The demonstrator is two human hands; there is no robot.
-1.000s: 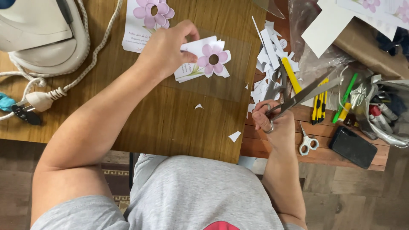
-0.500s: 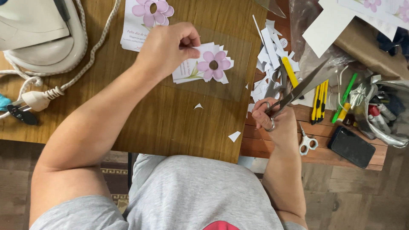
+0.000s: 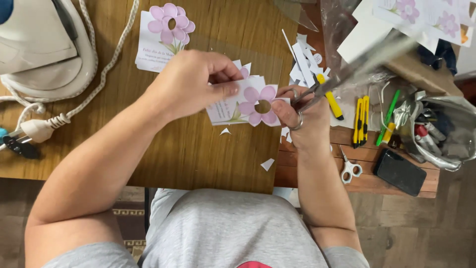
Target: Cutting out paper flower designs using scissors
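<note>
My left hand (image 3: 191, 84) pinches a white paper card printed with a pink flower (image 3: 250, 100) and holds it just above the wooden table (image 3: 188, 149). My right hand (image 3: 305, 119) grips large metal scissors (image 3: 347, 69), blades pointing up and to the right, blurred by motion. The right hand's fingers touch the card's right edge by the flower. A second flower card (image 3: 163, 32) lies flat on the table at the top.
White paper scraps (image 3: 303, 62) lie beside the scissors, small offcuts (image 3: 267, 164) on the table. An iron with cord and plug (image 3: 39, 49) sits at left. Yellow cutters (image 3: 361, 121), green pens, small scissors (image 3: 349, 168), a black phone (image 3: 400, 172) and a silver bag (image 3: 439, 134) crowd the right.
My right hand has brought the scissors left and up to the card's right edge. The left hand has shifted the card slightly right and lower.
</note>
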